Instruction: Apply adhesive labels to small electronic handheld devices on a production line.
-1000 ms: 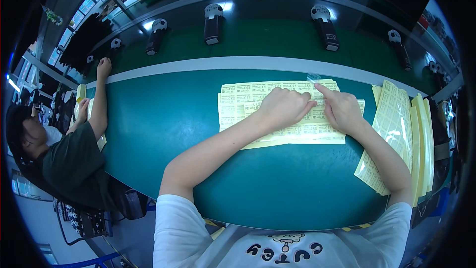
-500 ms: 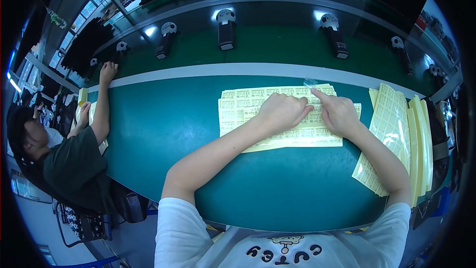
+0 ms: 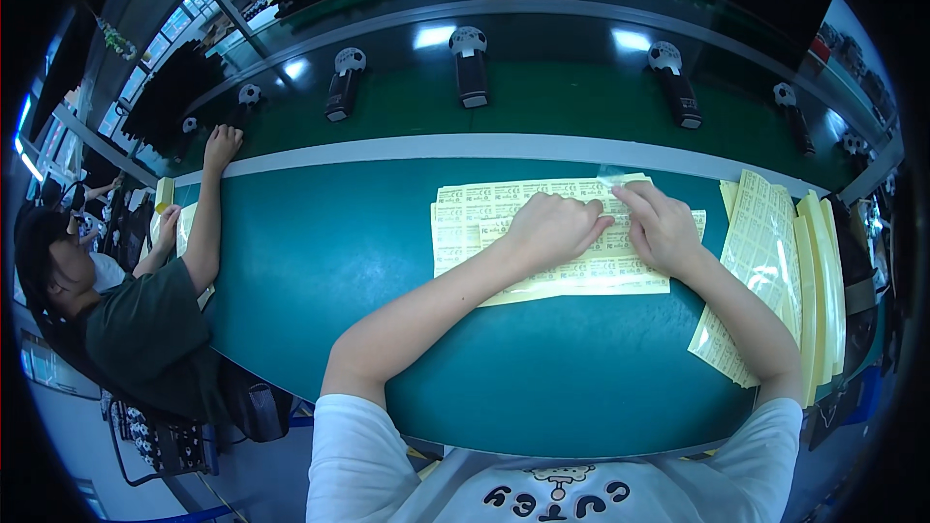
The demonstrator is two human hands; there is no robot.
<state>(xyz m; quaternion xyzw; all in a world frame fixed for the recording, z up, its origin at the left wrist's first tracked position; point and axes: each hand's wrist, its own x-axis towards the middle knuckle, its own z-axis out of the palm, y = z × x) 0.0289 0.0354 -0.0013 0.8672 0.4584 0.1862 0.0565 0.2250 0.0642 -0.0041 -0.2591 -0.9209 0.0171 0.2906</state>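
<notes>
Sheets flat, thin, yellow; right grip at clear film, left grip curled; pinching: cannot tell.

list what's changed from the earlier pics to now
The ball-topped dark devices on the far green surface have shifted right relative to the table. The right hand has bent its outstretched index finger back toward its thumb. No visible taking hold or letting go. The left hand stays on the yellow label sheets; the sheets stayed put.
</notes>
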